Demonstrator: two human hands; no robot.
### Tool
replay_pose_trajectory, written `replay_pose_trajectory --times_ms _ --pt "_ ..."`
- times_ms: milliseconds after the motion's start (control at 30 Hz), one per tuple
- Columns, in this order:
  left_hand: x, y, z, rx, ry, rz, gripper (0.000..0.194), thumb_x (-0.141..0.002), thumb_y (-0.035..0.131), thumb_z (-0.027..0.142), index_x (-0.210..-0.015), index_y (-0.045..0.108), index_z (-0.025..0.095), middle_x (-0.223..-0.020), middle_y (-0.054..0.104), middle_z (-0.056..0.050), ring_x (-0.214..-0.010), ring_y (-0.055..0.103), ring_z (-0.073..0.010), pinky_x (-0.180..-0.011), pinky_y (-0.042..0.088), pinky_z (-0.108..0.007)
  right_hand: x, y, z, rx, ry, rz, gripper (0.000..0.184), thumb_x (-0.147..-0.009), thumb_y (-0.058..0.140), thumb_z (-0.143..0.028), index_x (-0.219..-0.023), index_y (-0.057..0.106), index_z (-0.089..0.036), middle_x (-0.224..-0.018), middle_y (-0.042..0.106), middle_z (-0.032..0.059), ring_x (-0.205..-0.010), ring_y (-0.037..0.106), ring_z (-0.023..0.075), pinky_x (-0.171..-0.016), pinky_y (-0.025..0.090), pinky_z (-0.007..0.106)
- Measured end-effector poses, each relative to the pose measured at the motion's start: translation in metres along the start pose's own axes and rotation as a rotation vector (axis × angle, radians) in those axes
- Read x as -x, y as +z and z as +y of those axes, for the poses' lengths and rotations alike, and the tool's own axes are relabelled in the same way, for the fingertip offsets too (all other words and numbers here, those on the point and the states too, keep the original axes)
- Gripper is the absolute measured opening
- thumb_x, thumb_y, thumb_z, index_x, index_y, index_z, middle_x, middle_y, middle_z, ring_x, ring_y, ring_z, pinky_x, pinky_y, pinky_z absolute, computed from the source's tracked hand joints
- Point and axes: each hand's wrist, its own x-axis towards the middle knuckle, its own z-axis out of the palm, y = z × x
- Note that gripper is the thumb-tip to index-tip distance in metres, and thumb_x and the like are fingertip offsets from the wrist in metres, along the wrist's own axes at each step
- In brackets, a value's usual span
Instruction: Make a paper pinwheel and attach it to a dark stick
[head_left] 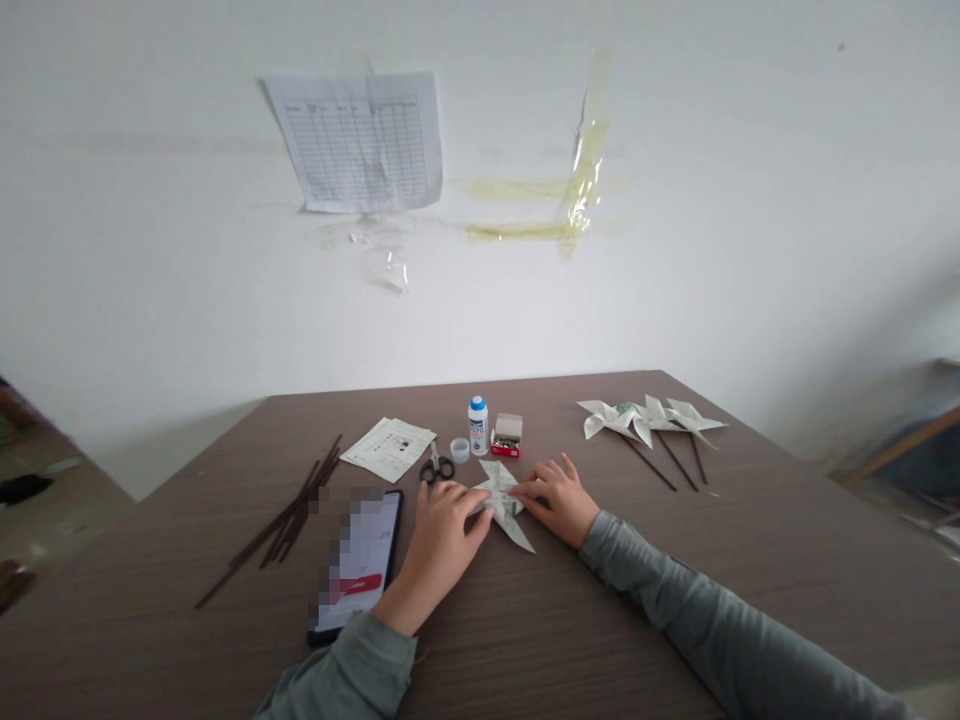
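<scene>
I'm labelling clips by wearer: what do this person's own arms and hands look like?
Both arms wear long grey-green sleeves, loosely wrinkled, reaching the wrists. The left hand and right hand are bare: no gloves visible.

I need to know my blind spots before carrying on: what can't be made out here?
All in the head view:
- Folded paper: left part hidden by the left hand.
- Phone: screen partly pixelated.
- Small box: contents too small to identify.
- Bottle: label too small.
- Wall sheet: entries too small and blurred.
</scene>
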Motion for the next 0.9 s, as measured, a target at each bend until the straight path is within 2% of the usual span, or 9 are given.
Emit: replay_pose_trajectory --times_ms 67,133,233,333,500,700,900 --pt "-0.003 -0.001 -0.005 -0.024 0.001 0.019 0.029 -0.117 0.081 0.024 -0.134 0.102 0.035 -0.126 0.094 -0.008 -0.128 0.085 -0.0353 -0.137 0.063 -0.071 -0.001 0.0 0.0 -0.001 -0.011 -0.018 0.032 -0.124 0.079 -0.025 -0.139 0.102 -0.041 -0.132 0.092 0.0075 -0.143 0.083 0.0336 -0.157 0.035 0.085" --pt "-0.005 -0.002 -0.008 -0.065 -0.019 0.014 0.033 -0.115 0.083 0.023 -0.14 0.101 0.036 -0.134 0.093 -0.009 -0.133 0.084 -0.0376 -0.133 0.065 -0.069 -0.002 0.0 0.0 0.003 -0.018 -0.034 0.032 -0.124 0.078 -0.024 -0.139 0.102 -0.041 -0.134 0.092 0.0078 -0.145 0.082 0.0338 -0.157 0.033 0.087" --pt "-0.005 -0.003 -0.009 -0.122 -0.059 -0.034 0.038 -0.113 0.087 0.025 -0.146 0.1 0.038 -0.151 0.092 -0.011 -0.143 0.081 -0.0417 -0.131 0.065 -0.071 -0.003 -0.002 0.002 0.009 -0.029 -0.043 0.032 -0.122 0.08 -0.024 -0.139 0.102 -0.041 -0.137 0.092 0.0079 -0.147 0.082 0.0346 -0.157 0.034 0.088" --pt "-0.004 -0.004 -0.007 -0.132 -0.089 -0.082 0.037 -0.113 0.088 0.026 -0.145 0.101 0.039 -0.162 0.09 -0.011 -0.15 0.078 -0.0441 -0.134 0.061 -0.075 -0.002 -0.006 0.004 -0.004 -0.054 -0.036 0.032 -0.118 0.086 -0.028 -0.143 0.101 -0.042 -0.142 0.092 0.008 -0.149 0.082 0.0369 -0.157 0.034 0.089" --pt "-0.007 -0.008 -0.005 -0.035 -0.072 -0.103 0.025 -0.115 0.085 0.023 -0.128 0.104 0.035 -0.158 0.09 -0.012 -0.151 0.079 -0.0438 -0.138 0.059 -0.078 -0.002 -0.01 0.006 -0.021 -0.034 -0.033 0.034 -0.115 0.085 -0.026 -0.141 0.102 -0.042 -0.146 0.093 0.0079 -0.153 0.08 0.0392 -0.156 0.032 0.091" --pt "-0.007 -0.01 -0.006 -0.007 -0.092 -0.149 0.04 -0.113 0.083 0.017 -0.143 0.101 0.038 -0.161 0.089 -0.012 -0.156 0.078 -0.0433 -0.14 0.059 -0.078 -0.006 -0.004 0.011 -0.039 -0.043 -0.042 0.039 -0.115 0.083 -0.022 -0.142 0.101 -0.043 -0.146 0.094 0.0066 -0.155 0.077 0.0375 -0.157 0.029 0.087" --pt "-0.006 -0.013 -0.004 -0.003 -0.084 -0.149 0.036 -0.113 0.088 0.021 -0.14 0.102 0.039 -0.162 0.089 -0.013 -0.155 0.078 -0.0445 -0.14 0.059 -0.078 -0.009 0.012 0.021 -0.061 -0.064 0.028 0.036 -0.112 0.087 -0.023 -0.138 0.102 -0.042 -0.142 0.094 0.0054 -0.15 0.08 0.0365 -0.155 0.037 0.083"
